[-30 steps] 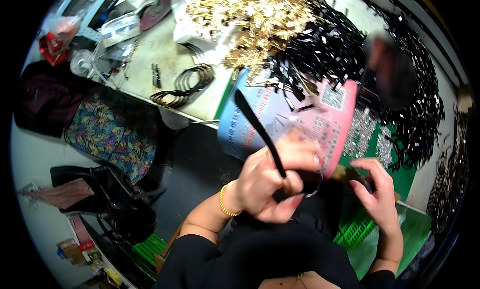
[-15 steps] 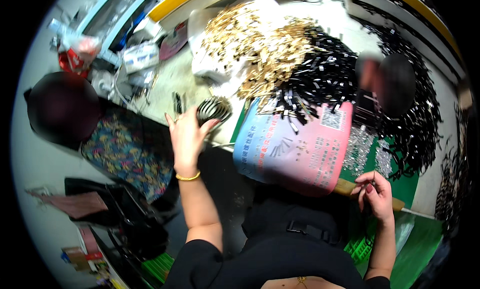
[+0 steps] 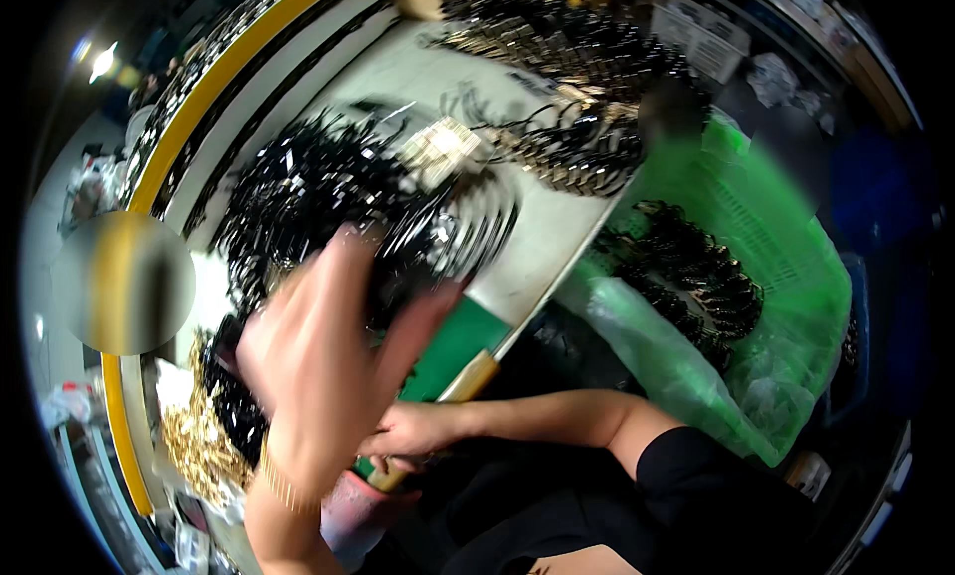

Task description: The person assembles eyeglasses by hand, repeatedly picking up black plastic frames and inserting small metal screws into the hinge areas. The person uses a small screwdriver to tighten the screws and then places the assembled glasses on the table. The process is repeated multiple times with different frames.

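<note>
My left hand [image 3: 318, 346] is smeared by motion above a pile of shiny black metal strips [image 3: 298, 192]. Between its thumb and fingers it appears to grip a curved row of silvery-black strips [image 3: 482, 227], also blurred. Lower down, my right hand [image 3: 418, 431] is closed, its fingers curled beside a wooden bar [image 3: 470, 376] along the edge of a green board [image 3: 458, 346]. What its fingertips pinch is hidden. A pink and blue printed sheet or bag [image 3: 358, 515] shows below the right hand, partly covered by my left forearm.
Long curved rows of black and gold strips [image 3: 577, 157] lie on the white table [image 3: 557, 222]. To the right stands a green basket lined with clear plastic [image 3: 796, 306], holding more rows [image 3: 706, 277]. Gold strips [image 3: 199, 446] are heaped at the lower left. A yellow-edged shelf [image 3: 189, 107] borders the table.
The view has swung to the right, bringing the green basket in. My left hand has gone from open beside a striped coil to over the black pile. My right hand stays by the wooden bar.
</note>
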`<state>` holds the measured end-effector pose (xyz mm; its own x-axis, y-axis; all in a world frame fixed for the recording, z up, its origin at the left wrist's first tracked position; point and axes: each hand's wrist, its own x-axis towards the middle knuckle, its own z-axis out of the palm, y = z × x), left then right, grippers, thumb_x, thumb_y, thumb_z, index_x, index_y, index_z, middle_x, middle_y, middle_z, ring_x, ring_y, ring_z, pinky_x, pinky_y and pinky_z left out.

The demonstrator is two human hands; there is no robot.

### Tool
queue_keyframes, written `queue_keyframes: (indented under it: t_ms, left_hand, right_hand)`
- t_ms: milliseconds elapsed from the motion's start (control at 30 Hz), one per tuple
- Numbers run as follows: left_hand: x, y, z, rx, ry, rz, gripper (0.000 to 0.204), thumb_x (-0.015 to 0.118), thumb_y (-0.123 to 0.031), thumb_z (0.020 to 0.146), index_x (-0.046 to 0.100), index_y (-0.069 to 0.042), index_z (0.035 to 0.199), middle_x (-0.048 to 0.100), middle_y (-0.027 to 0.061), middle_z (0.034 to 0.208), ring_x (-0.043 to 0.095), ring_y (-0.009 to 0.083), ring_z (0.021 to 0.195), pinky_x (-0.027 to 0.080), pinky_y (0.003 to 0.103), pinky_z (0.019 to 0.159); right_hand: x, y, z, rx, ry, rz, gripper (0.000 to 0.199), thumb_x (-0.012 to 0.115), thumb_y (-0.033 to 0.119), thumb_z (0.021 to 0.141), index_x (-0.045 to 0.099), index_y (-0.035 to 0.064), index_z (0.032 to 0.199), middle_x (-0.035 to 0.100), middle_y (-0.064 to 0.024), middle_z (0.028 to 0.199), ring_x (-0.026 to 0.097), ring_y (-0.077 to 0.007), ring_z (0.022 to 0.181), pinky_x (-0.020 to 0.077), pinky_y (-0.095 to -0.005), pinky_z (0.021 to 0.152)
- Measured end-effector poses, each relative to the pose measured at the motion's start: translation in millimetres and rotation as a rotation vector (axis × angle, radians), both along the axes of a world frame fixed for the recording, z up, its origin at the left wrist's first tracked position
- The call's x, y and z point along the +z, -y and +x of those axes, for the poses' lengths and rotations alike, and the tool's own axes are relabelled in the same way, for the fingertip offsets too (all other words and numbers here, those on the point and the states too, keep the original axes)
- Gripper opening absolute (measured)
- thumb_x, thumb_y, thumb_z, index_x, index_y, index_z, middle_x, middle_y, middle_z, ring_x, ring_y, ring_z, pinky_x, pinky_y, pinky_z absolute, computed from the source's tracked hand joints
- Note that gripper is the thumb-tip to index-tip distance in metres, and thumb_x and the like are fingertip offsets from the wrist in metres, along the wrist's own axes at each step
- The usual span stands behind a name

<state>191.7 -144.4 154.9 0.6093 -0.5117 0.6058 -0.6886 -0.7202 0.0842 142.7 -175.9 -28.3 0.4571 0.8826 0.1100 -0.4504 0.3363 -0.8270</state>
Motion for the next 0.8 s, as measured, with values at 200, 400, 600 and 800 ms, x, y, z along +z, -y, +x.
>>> queue_keyframes:
  t_ms: [200, 400, 600, 800]
  left_hand:
    - [-56.5, 139.4, 183.8, 0.231, -0.039, 0.255, 0.045, 0.063, -0.054, 0.092, 0.059, -0.010, 0.098, 0.072, 0.0074, 0.082, 0.070, 0.0290, 0.077, 0.049, 0.046, 0.081]
    - [-90.6, 152.2, 200.5, 0.095, -0.656, 0.294, 0.081, 0.030, -0.073, 0.098, 0.063, -0.001, 0.112, 0.073, 0.0235, 0.098, 0.070, 0.0386, 0.098, 0.051, 0.049, 0.089]
    - [-92.3, 144.0, 209.6, -0.014, -0.628, 0.205, 0.071, 0.041, -0.067, 0.099, 0.065, 0.000, 0.105, 0.071, 0.0249, 0.097, 0.067, 0.0423, 0.097, 0.051, 0.050, 0.083]
    - [-76.3, 171.0, 203.4, -0.119, -0.687, 0.197, 0.077, 0.047, -0.074, 0.093, 0.065, -0.008, 0.130, 0.071, 0.0214, 0.115, 0.066, 0.0383, 0.111, 0.050, 0.044, 0.095]
  right_hand:
    - [-19.4, -38.3, -15.2, -0.108, 0.046, 0.219, 0.030, 0.057, 0.028, 0.102, 0.058, -0.0002, 0.111, 0.063, -0.0100, 0.074, 0.056, -0.0139, 0.043, 0.0428, -0.0279, 0.037]
    - [9.1, 53.6, -20.9, -0.065, -0.228, -0.074, 0.021, 0.065, 0.010, 0.095, 0.058, 0.0008, 0.112, 0.062, -0.0075, 0.078, 0.058, -0.0111, 0.058, 0.0447, -0.0273, 0.046]
    - [46.8, 211.9, 13.1, -1.646, 0.048, -0.418, 0.047, 0.058, 0.004, 0.099, 0.034, 0.0007, 0.139, 0.052, -0.0033, 0.086, 0.053, -0.0077, 0.061, 0.0434, -0.0238, 0.049]
    - [45.5, 277.2, 79.4, -1.506, -0.075, -0.581, 0.069, 0.057, 0.018, 0.101, 0.021, 0.0064, 0.159, 0.053, -0.0021, 0.090, 0.052, -0.0079, 0.053, 0.0434, -0.0253, 0.045]
